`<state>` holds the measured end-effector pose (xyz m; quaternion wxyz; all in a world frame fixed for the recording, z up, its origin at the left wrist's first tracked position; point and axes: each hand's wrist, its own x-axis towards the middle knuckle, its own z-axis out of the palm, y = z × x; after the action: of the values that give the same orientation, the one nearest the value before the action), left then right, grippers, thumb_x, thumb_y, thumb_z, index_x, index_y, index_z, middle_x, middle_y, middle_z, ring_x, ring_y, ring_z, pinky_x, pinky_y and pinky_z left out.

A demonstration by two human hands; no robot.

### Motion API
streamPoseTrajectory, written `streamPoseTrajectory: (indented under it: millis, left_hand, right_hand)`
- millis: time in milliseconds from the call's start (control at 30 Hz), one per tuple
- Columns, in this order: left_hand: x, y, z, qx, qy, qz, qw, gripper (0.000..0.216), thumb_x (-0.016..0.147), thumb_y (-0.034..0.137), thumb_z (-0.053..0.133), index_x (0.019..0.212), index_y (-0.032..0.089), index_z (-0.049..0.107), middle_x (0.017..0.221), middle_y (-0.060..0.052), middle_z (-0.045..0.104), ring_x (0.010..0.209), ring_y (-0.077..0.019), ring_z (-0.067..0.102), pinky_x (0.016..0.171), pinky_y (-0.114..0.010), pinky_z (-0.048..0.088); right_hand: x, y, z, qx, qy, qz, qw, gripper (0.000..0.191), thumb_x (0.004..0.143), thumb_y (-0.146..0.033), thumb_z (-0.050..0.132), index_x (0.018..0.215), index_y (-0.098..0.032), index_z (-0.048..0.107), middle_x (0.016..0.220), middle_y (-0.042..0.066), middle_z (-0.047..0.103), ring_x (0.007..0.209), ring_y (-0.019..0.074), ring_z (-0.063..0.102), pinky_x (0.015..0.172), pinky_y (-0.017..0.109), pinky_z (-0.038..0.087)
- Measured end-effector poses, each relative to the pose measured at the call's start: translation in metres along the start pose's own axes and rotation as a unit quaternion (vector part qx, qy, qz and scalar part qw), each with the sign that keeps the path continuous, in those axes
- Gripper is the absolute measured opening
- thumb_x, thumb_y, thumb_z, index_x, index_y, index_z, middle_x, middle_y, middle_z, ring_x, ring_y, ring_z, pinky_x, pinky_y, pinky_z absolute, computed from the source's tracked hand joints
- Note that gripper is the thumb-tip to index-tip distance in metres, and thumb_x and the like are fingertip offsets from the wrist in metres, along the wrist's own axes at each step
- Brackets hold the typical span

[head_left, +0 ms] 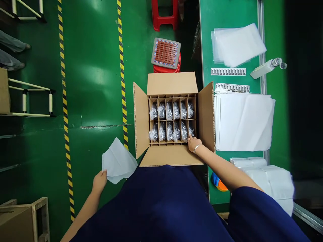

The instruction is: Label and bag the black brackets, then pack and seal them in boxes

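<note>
An open cardboard box (173,156) stands in front of me, its flaps spread out. A cardboard grid inside divides it into two rows of cells, and each cell holds a dark part wrapped in clear plastic (169,111). My right hand (193,144), a bracelet on its wrist, reaches into the near right corner cell with fingers closed on a wrapped part (191,131). My left hand (99,181) is held out to the left over the floor, pinching a thin white foam sheet (117,161) by its edge.
A green workbench (209,43) runs along the right, carrying stacks of white sheets (243,121), clear bags (237,43), label strips (228,71) and a spray bottle (266,68). Red stools (165,15) stand beyond the box. Yellow-black tape (122,84) marks the green floor; racks sit left.
</note>
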<state>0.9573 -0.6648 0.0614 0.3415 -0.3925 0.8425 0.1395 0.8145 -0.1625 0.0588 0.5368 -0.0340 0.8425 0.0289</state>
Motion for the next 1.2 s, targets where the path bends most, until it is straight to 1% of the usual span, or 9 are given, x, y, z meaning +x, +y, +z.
streamPoseTrajectory:
  millis: [167, 333, 433, 600, 700, 767, 867, 1067, 1200]
  left_hand:
    - [0.000, 0.000, 0.001, -0.007, 0.005, 0.009, 1.000, 0.026, 0.082, 0.030, 0.039, 0.060, 0.019, 0.049, 0.073, -0.013, 0.064, 0.084, -0.0304, 0.062, 0.075, -0.037, 0.049]
    - [-0.003, -0.001, 0.000, -0.011, 0.009, 0.010, 1.000, 0.026, 0.082, 0.028, 0.039, 0.059, 0.020, 0.048, 0.072, -0.012, 0.063, 0.081, -0.0293, 0.061, 0.072, -0.035, 0.048]
    - [-0.005, -0.004, 0.001, -0.014, 0.009, 0.008, 1.000, 0.026, 0.082, 0.027, 0.039, 0.059, 0.020, 0.047, 0.071, -0.012, 0.063, 0.080, -0.0284, 0.061, 0.073, -0.035, 0.048]
    - [-0.010, -0.010, 0.006, -0.026, 0.010, 0.003, 1.000, 0.026, 0.083, 0.027, 0.039, 0.060, 0.019, 0.049, 0.067, -0.010, 0.061, 0.079, -0.0274, 0.061, 0.072, -0.034, 0.047]
    - [-0.013, -0.014, 0.010, -0.033, 0.012, -0.003, 0.999, 0.027, 0.082, 0.027, 0.038, 0.059, 0.019, 0.049, 0.063, -0.008, 0.058, 0.076, -0.0266, 0.060, 0.071, -0.033, 0.046]
    - [-0.014, -0.018, 0.013, -0.036, 0.017, -0.009, 0.999, 0.027, 0.082, 0.028, 0.038, 0.059, 0.019, 0.049, 0.064, -0.009, 0.059, 0.075, -0.0264, 0.059, 0.070, -0.033, 0.046]
    - [-0.018, -0.024, 0.018, -0.043, 0.020, -0.018, 0.999, 0.026, 0.082, 0.030, 0.038, 0.061, 0.019, 0.050, 0.070, -0.010, 0.061, 0.077, -0.0256, 0.058, 0.071, -0.033, 0.045]
    - [-0.025, -0.034, 0.029, -0.060, 0.025, -0.034, 0.997, 0.027, 0.082, 0.032, 0.037, 0.061, 0.019, 0.049, 0.068, -0.009, 0.060, 0.074, -0.0249, 0.057, 0.069, -0.033, 0.045]
    - [-0.028, -0.041, 0.035, -0.075, 0.036, -0.049, 0.995, 0.027, 0.082, 0.031, 0.038, 0.058, 0.020, 0.047, 0.066, -0.008, 0.060, 0.073, -0.0248, 0.058, 0.069, -0.032, 0.045]
  right_hand:
    - [-0.006, -0.011, -0.003, -0.004, 0.026, -0.053, 0.998, 0.055, 0.086, -0.011, 0.039, 0.141, -0.014, 0.044, 0.159, 0.013, 0.016, 0.134, 0.0280, 0.041, 0.100, 0.044, 0.045]
    - [-0.002, -0.025, -0.005, -0.011, -0.004, -0.084, 0.996, 0.060, 0.079, -0.007, 0.047, 0.139, -0.013, 0.047, 0.155, 0.017, 0.028, 0.130, 0.0271, 0.047, 0.099, 0.042, 0.047]
    - [-0.007, -0.029, -0.008, -0.027, -0.002, -0.097, 0.995, 0.054, 0.084, -0.009, 0.043, 0.137, -0.013, 0.049, 0.153, 0.019, 0.034, 0.128, 0.0288, 0.049, 0.097, 0.044, 0.047]
    - [-0.013, -0.045, -0.015, -0.054, 0.016, -0.139, 0.989, 0.051, 0.089, -0.012, 0.036, 0.139, -0.013, 0.047, 0.156, 0.016, 0.026, 0.131, 0.0289, 0.045, 0.097, 0.043, 0.046]
    - [-0.012, -0.056, -0.020, -0.072, 0.004, -0.153, 0.985, 0.051, 0.087, -0.010, 0.039, 0.137, -0.014, 0.050, 0.154, 0.016, 0.031, 0.127, 0.0283, 0.050, 0.095, 0.042, 0.048]
    - [-0.012, -0.063, -0.022, -0.086, 0.006, -0.166, 0.982, 0.049, 0.088, -0.011, 0.037, 0.136, -0.013, 0.050, 0.153, 0.017, 0.033, 0.126, 0.0294, 0.049, 0.094, 0.043, 0.048]
    - [-0.011, -0.073, -0.025, -0.101, 0.017, -0.196, 0.975, 0.049, 0.092, -0.014, 0.032, 0.139, -0.012, 0.046, 0.156, 0.016, 0.027, 0.130, 0.0296, 0.046, 0.095, 0.044, 0.047]
    - [0.000, -0.090, -0.025, -0.128, 0.002, -0.217, 0.968, 0.050, 0.087, -0.009, 0.035, 0.136, -0.009, 0.049, 0.154, 0.019, 0.029, 0.126, 0.0301, 0.050, 0.094, 0.043, 0.048]
    - [0.006, -0.100, -0.026, -0.135, 0.026, -0.244, 0.960, 0.051, 0.090, -0.013, 0.031, 0.140, -0.013, 0.043, 0.159, 0.013, 0.019, 0.129, 0.0278, 0.046, 0.095, 0.042, 0.048]
